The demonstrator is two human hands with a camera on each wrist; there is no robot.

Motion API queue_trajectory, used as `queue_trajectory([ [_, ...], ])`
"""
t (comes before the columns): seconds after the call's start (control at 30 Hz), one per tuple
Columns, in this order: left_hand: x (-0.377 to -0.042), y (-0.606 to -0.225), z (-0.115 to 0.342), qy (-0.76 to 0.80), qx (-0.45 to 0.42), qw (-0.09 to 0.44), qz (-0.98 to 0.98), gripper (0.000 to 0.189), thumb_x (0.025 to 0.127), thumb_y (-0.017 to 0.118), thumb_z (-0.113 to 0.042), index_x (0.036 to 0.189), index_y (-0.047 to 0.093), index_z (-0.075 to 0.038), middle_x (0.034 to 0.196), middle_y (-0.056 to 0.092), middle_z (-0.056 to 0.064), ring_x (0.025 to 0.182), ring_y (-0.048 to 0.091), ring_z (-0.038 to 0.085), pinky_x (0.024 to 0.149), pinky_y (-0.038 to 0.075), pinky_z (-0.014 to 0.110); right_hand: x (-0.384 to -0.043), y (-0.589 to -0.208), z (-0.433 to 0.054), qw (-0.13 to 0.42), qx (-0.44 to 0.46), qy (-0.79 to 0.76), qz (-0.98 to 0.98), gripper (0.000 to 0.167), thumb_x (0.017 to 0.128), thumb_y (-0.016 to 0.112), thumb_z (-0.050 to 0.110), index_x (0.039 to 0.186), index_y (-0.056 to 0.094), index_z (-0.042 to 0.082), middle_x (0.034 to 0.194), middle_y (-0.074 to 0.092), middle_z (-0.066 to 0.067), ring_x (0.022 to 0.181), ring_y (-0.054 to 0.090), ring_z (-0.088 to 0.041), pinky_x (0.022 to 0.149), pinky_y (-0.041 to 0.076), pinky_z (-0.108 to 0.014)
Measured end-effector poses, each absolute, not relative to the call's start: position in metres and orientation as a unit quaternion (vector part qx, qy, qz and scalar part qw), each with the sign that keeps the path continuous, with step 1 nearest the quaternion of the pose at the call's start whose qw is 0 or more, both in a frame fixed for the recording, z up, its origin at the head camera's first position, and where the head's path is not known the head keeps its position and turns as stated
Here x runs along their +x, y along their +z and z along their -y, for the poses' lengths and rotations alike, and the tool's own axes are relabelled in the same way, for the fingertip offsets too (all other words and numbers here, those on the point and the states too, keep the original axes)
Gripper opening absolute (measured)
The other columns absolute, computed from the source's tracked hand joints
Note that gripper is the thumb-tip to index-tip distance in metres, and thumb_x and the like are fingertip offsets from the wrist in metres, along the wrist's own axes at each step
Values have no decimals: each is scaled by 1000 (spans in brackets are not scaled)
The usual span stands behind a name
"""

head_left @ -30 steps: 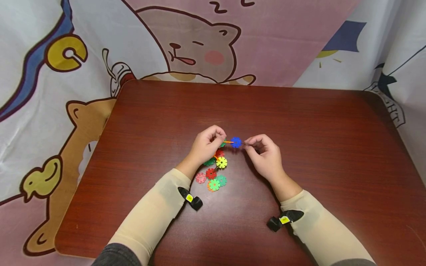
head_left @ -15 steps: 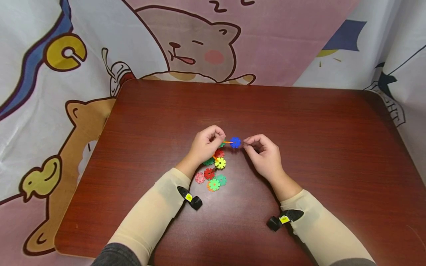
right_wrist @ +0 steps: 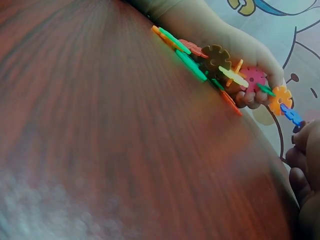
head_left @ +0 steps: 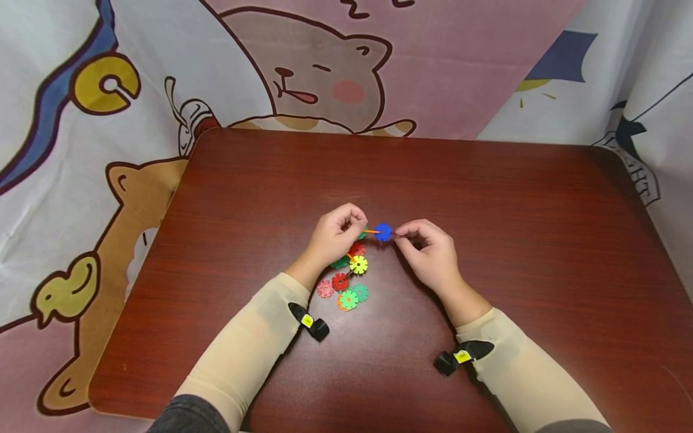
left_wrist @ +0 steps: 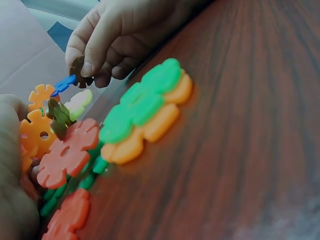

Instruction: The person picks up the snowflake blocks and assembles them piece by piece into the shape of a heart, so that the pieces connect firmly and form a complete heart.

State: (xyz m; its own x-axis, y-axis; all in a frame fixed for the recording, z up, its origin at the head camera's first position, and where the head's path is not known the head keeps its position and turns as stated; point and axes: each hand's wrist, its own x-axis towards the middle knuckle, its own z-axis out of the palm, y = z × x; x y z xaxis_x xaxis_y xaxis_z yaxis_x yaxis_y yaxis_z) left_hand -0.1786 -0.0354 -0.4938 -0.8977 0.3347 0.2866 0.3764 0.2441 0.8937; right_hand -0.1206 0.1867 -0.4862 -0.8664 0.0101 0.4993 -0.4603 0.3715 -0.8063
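My left hand (head_left: 335, 236) grips a chain of slotted, flower-shaped plastic discs slightly above the table. The blue disc (head_left: 383, 232) ends the chain on the right, slotted onto an orange disc (right_wrist: 281, 100). Between thumb and forefinger, my right hand (head_left: 430, 252) pinches a brown disc (left_wrist: 80, 72) whose edge meets the blue one; how deep it sits in the slot I cannot tell. Lower on the chain are a yellow disc (head_left: 358, 264), a red disc (head_left: 340, 282) and a second brown disc (right_wrist: 216, 58). Fingers of the left hand cover part of the chain.
Loose discs lie on the brown wooden table (head_left: 487, 198) by the left wrist: a light green disc (head_left: 349, 300) over an orange one, a teal disc (head_left: 361, 293) and a pink disc (head_left: 325, 288). A cartoon-print curtain (head_left: 433, 72) hangs behind the table.
My right hand has shifted slightly left, bringing the brown disc closer against the blue one. The left hand and the chain have barely moved, and the loose discs stay put.
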Motion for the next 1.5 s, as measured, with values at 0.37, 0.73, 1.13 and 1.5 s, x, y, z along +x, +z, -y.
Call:
queue_trajectory([
  [0.37, -178, -493, 36, -578, -236, 13, 781, 5, 98, 69, -10, 94, 73, -10, 77, 64, -2, 63, 53, 14, 61, 44, 27, -125, -498, -193, 225, 170, 527, 801, 20, 82, 88, -10, 91, 85, 7, 87, 78, -5, 80, 68, -17, 73, 51, -22],
  [0.73, -178, -493, 38, -584, -240, 19, 775, 4, 96, 72, -8, 93, 74, -9, 71, 62, -3, 59, 51, 13, 57, 42, 26, -124, -497, -194, 212, 191, 534, 796, 22, 78, 90, -11, 88, 87, 8, 82, 78, -3, 75, 71, -11, 73, 54, -18],
  [1.13, -178, -495, 39, -551, -251, 32, 795, 6, 95, 71, -9, 90, 74, -10, 70, 63, -4, 58, 49, 10, 57, 41, 28, -123, -501, -195, 229, 210, 500, 808, 23, 74, 93, -11, 87, 87, 8, 82, 79, -3, 72, 75, -22, 75, 53, -13],
  [1.5, -177, -495, 38, -545, -253, 34, 799, 6, 95, 72, -10, 90, 75, -12, 70, 63, -6, 59, 50, 10, 57, 41, 28, -119, -497, -193, 243, 204, 490, 812, 22, 73, 95, -6, 88, 88, 9, 83, 80, -3, 72, 76, -22, 73, 52, -11],
])
